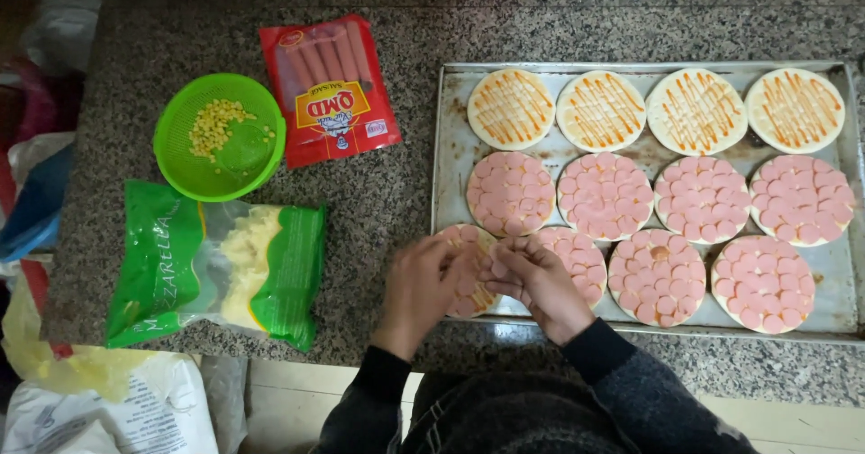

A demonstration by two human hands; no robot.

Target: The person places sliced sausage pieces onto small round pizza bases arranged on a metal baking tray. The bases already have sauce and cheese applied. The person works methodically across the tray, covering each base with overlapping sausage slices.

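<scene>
A metal baking tray (450, 139) on a speckled granite counter holds several small round pizza bases. The back row (602, 110) carries orange sauce stripes; the others (605, 196) are covered with pink sausage slices. Both my hands rest over the front-left base (465, 294). My left hand (416, 290) covers its left side, fingers curled. My right hand (532, 278) pinches pink sausage slices (498, 267) above that base, between it and the neighbouring base (577, 258).
A green strainer bowl (219, 136) with corn kernels, a red pack of sausages (330, 89) and a green-and-clear bag of shredded cheese (221, 269) lie left of the tray. Plastic bags (108, 400) crowd the lower left below the counter edge.
</scene>
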